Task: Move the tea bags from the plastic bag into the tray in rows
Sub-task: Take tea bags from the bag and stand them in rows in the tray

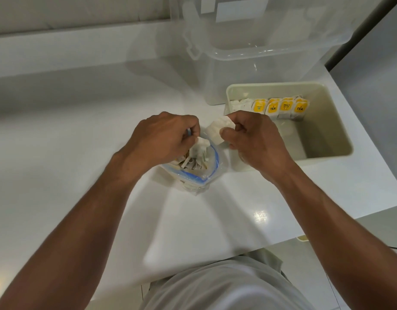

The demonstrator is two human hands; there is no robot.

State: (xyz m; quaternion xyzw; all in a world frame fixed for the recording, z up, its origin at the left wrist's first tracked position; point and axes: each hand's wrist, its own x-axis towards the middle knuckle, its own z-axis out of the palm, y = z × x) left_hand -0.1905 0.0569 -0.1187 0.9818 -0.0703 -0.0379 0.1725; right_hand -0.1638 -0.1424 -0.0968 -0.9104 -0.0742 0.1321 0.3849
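White tea bag point(217, 132) pinched in right hand point(255, 142) | left hand point(164, 139) grips plastic bag point(206, 166) rim

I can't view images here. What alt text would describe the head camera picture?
Seen from above, a person's right hand pinches a white tea bag while the left hand reaches into an open plastic bag of tea bags on a white counter. To the right, a cream tray holds one row of yellow-tagged tea bags, in front of a clear storage box.

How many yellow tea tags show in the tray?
4, side by side in one row along the far wall of the tray. White bags beside them may hide more.
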